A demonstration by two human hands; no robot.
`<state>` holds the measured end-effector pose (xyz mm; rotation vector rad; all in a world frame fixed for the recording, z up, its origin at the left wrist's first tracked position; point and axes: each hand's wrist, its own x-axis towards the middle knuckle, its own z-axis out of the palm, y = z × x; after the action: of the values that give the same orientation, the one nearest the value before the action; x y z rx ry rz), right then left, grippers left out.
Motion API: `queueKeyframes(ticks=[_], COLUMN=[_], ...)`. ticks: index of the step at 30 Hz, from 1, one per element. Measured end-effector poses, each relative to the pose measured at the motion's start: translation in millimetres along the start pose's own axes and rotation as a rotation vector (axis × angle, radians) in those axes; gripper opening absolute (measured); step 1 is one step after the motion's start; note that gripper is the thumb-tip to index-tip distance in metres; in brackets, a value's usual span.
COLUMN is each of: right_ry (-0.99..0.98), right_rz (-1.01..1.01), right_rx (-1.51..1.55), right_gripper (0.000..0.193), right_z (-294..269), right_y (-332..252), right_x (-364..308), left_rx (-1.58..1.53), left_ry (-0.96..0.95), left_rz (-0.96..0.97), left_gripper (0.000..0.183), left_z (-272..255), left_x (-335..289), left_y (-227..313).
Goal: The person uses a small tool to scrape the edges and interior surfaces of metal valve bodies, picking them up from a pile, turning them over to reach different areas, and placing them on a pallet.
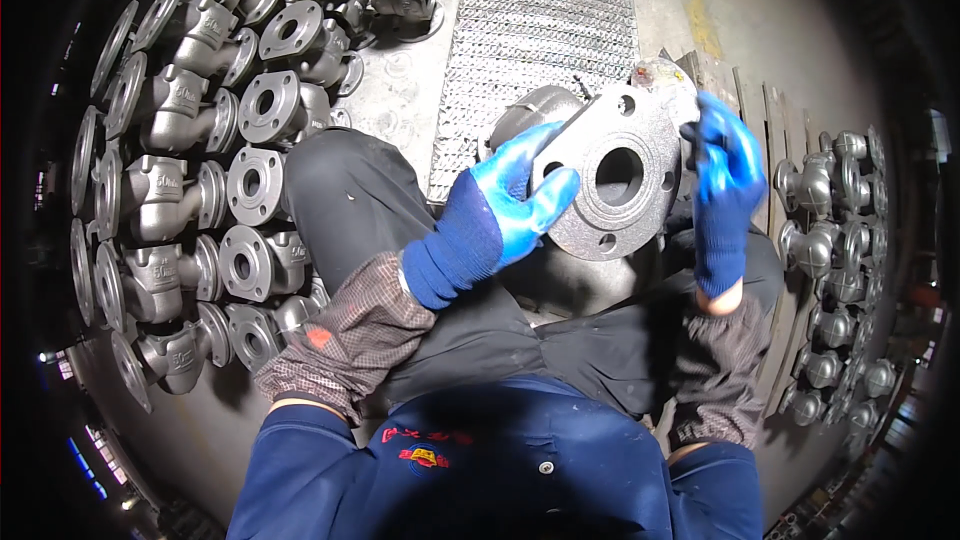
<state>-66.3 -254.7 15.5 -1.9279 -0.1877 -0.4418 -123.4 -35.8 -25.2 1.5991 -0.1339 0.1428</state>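
Observation:
A grey cast-metal valve body (585, 200) is tilted up in front of me between my knees, its round flange with a centre hole and several bolt holes facing up. My left hand (505, 200), in a blue coated glove, grips the flange's left edge, thumb on the face and fingers partly behind it. Close to the flange's right edge is my right hand (728, 155), also gloved, with bent fingers around something small and dark that I cannot make out. Just beyond the flange lies a whitish, stained lump (665, 83), its kind unclear.
Rows of similar valve castings (165, 190) stand on the floor at my left. More castings (820, 250) sit on a slatted wooden pallet (775, 140) at right. A textured metal plate (540, 15) lies on the floor ahead. My bent legs (355, 190) flank the work.

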Motion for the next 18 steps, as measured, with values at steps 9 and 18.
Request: queueKeyframes(ticks=[9,18], right_ry=[0.000,0.040], right_rz=[-0.063,-0.043], right_rx=[-0.117,-0.307], right_gripper=[0.032,0.031], right_z=[17.1,-22.7], right_y=[-34.7,22.6], right_x=[-37.4,-7.2], left_rx=[0.031,-0.202], left_ry=[0.035,-0.301], left_rz=[-0.098,-0.093], left_gripper=[0.060,0.040], left_z=[51.6,54.1], left_x=[4.8,19.0], left_y=[12.2,15.6])
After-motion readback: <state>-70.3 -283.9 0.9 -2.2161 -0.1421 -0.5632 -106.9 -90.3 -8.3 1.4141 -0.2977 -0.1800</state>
